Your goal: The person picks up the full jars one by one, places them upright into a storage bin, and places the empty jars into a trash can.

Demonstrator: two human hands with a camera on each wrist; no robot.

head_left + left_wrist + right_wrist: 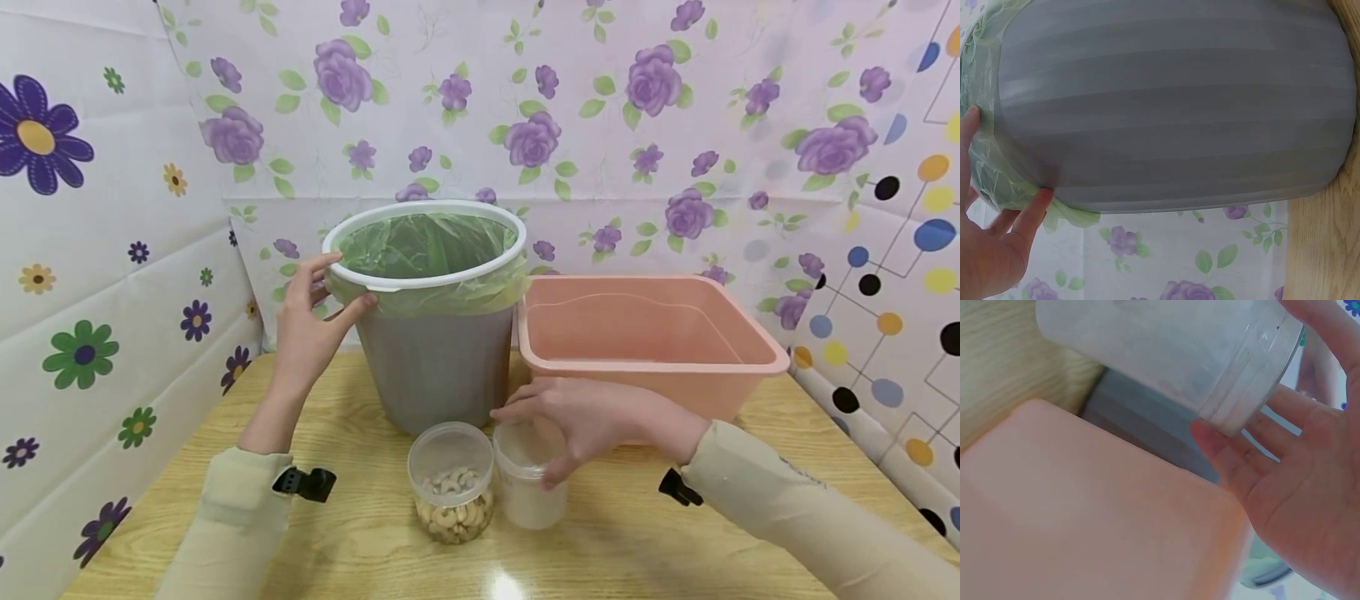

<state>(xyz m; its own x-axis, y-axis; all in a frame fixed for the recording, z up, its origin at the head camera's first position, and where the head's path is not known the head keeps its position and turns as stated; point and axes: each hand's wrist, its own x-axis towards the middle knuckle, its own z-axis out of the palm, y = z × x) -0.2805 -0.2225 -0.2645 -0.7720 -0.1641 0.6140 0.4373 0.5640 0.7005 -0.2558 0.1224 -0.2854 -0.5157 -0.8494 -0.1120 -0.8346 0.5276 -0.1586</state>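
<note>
A grey trash bin (pixel 442 367) with a white rim and a pale green bag (pixel 487 287) stands upright on the table. My left hand (pixel 311 325) holds its left side at the rim, thumb toward the front. In the left wrist view, my fingertips (pixel 1041 199) lie against the bag and the bin's wall. With my right hand (pixel 577 417) I grip a cloudy, translucent plastic jar (pixel 532 500) round its top, thumb in front and fingers behind. Close at its left is a clear jar (pixel 452 483) with cashews in the bottom.
Behind my right hand stands a pink rectangular basin (pixel 652 367), right beside the bin. The wooden table (pixel 352 525) meets a flowered cloth (pixel 442 92) at the back. Patterned cloths also hang at the left and right sides.
</note>
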